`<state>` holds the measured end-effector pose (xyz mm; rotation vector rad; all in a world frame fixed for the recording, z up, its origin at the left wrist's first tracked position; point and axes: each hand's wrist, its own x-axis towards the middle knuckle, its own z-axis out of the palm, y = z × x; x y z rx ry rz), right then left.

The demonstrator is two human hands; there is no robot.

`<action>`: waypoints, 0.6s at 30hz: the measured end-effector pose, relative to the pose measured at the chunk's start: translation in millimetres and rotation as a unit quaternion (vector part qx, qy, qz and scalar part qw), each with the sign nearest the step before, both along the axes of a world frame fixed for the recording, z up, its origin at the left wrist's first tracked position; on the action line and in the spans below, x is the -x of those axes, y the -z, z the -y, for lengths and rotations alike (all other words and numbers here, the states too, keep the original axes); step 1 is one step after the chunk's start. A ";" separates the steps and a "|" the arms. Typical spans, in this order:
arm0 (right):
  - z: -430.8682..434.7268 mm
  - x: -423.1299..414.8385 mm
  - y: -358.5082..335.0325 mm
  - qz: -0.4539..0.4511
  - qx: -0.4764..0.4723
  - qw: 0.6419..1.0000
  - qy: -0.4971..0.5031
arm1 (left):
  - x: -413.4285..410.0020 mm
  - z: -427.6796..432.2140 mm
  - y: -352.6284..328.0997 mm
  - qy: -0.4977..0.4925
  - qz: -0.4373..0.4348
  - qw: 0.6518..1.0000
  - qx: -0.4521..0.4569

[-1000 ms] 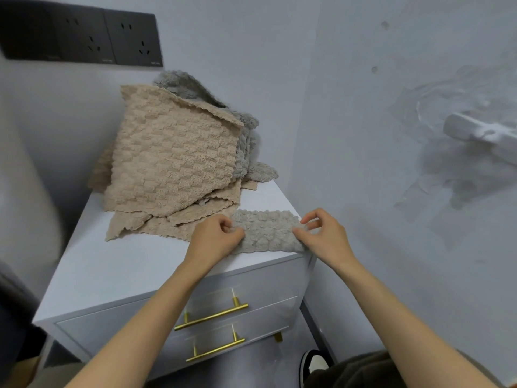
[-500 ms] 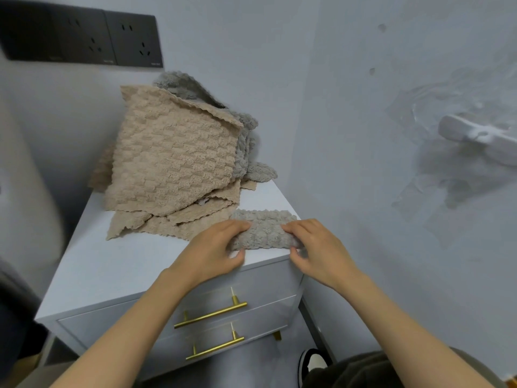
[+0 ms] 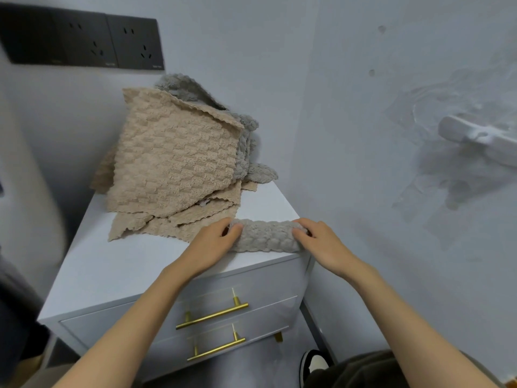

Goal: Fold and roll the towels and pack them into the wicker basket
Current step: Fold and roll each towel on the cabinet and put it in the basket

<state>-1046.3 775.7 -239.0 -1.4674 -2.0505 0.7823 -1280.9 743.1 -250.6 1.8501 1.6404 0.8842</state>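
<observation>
Grey roll (image 3: 267, 236) sits on the front right corner of the cabinet (image 3: 112, 270), right by the edge. L hand (image 3: 212, 245) has its fingers curled over the roll's left end and R hand (image 3: 321, 245) does the same on the right end, so both are gripping it. Can't rly see the thumbs. Beige towels (image 3: 173, 163) are piled just behind, w/ a grey towel (image 3: 246, 147) at the back by the wall. Sockets (image 3: 84, 40) up top left.
</observation>
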 end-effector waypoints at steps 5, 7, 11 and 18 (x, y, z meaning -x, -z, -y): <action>-10.0 8.2 -4.3 0.088 0.035 0.995 0.018 | -10.2 -7.0 -0.6 -0.050 -0.082 0.995 0.005; -11.7 12.1 -12.5 0.129 0.047 0.990 0.017 | -12.3 -9.3 1.1 -0.069 -0.128 0.989 0.000; -21.5 17.1 -16.6 0.163 0.094 0.982 0.007 | -10.2 -13.0 2.4 -0.060 -0.152 0.987 0.006; -27.0 16.1 -19.8 0.141 0.152 0.978 0.020 | -6.1 -10.4 -6.4 -0.008 -0.107 0.992 0.061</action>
